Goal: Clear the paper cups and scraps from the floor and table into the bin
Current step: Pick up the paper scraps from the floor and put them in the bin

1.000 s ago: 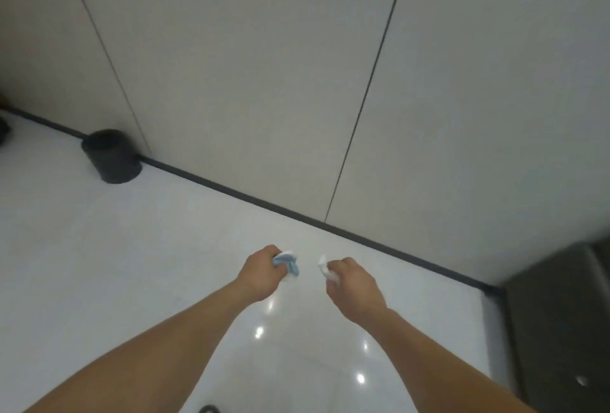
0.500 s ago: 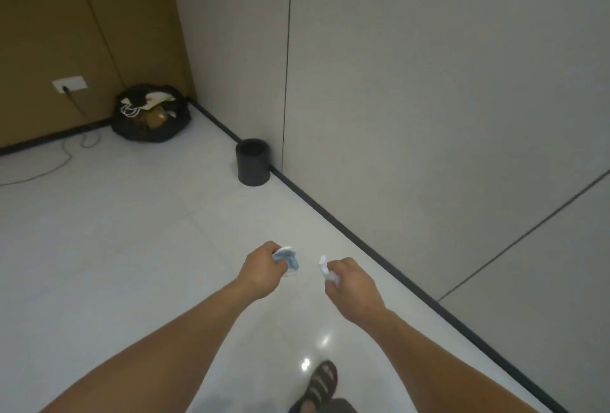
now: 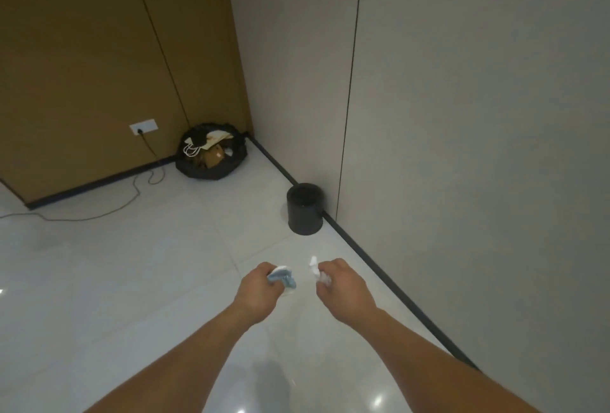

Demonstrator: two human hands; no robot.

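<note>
**Carry leg, both hands loaded, bin ahead**

Step in hand: the carry to the bin. Pickup looks done for this load; nothing is dropped yet.

Left hand (image 3: 260, 290): fingers curled round a crushed cup (image 3: 283, 279), blue and white and flattened. It reads as a paper cup, though the crumpling makes that uncertain.
Right hand (image 3: 345, 287): clenched on a white scrap (image 3: 317, 272), with a twist of it poking up past the knuckles.
Both are held out over the floor (image 3: 132, 280), close together but not touching.

The bin (image 3: 304, 208) is a small dark cylinder, upright, at the floor's right edge against the skirting (image 3: 379, 267). It is ahead of the hands and apart from them. Its mouth faces up; the inside is too dark to read.

Next move, as I judge it: close the gap, bring each hand over the mouth and let go. The mouth is narrow, so light paper could drift or bounce off the rim, and a low release seems wise.

Count: two hands, one cup, one scrap, one bin. Also one black bag (image 3: 211, 152), stuffed with rubbish, in the floor's far corner. One wall socket (image 3: 142, 127) has one cable (image 3: 99, 213) trailing along the far edge. No table in view.
</note>
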